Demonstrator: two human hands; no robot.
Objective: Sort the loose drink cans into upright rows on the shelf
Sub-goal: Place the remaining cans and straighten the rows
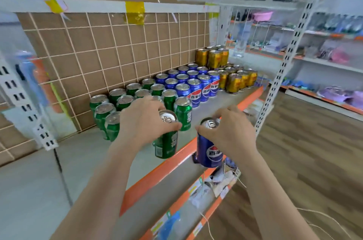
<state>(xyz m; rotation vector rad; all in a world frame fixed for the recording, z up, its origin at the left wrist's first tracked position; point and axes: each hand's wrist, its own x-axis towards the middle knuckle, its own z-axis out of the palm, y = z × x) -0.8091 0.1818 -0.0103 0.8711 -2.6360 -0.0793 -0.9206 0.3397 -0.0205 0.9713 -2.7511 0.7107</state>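
Gripping green aluminium drink can [166, 141] in left hand [142, 121] at 6 o'clock of the green rows [135, 90], blue aluminium can [208, 153] in right hand [232, 131] at its 3 o'clock, set each upright beside matching cans.

A shop; metal shelving [290, 47] stocked with goods [337, 56]
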